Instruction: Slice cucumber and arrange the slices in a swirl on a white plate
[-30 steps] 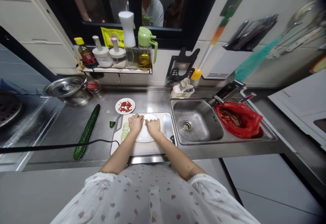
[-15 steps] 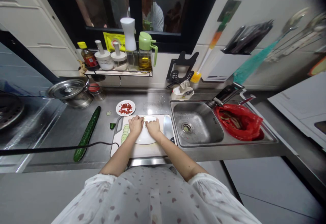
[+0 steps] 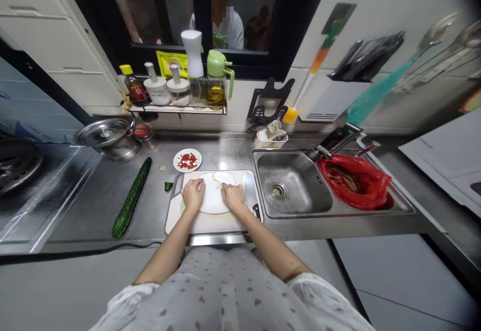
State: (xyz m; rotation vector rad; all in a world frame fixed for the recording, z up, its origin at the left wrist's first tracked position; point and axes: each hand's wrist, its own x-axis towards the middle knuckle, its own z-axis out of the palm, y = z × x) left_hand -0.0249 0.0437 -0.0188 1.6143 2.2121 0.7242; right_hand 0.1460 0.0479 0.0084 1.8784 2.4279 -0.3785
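On the cutting board [image 3: 214, 226] lies a white plate [image 3: 215, 201]. Two pale cucumber slices [image 3: 217, 184] rest near its far edge, one behind the other. My left hand [image 3: 193, 194] is at the plate's left side, fingers apart and loosely bent, above a row of cucumber slices [image 3: 183, 206] that it mostly covers. My right hand [image 3: 233, 196] is at the plate's right side with its fingers curled in; whether anything is in them is hidden. A knife [image 3: 248, 190] with a black handle lies on the board's right end.
A whole cucumber [image 3: 131, 198] and a cut cucumber end [image 3: 169, 186] lie left of the board. Behind stands a small plate of chopped red pieces [image 3: 187, 160]. A sink [image 3: 293, 183] and a red plastic bag [image 3: 356, 183] are right. A lidded pot [image 3: 112, 138] stands back left.
Both hands have drawn apart from the plate's far middle, left hand leftward over the slice row, right hand slightly right. The slices on the plate are now uncovered. The dark cord has dropped lower.
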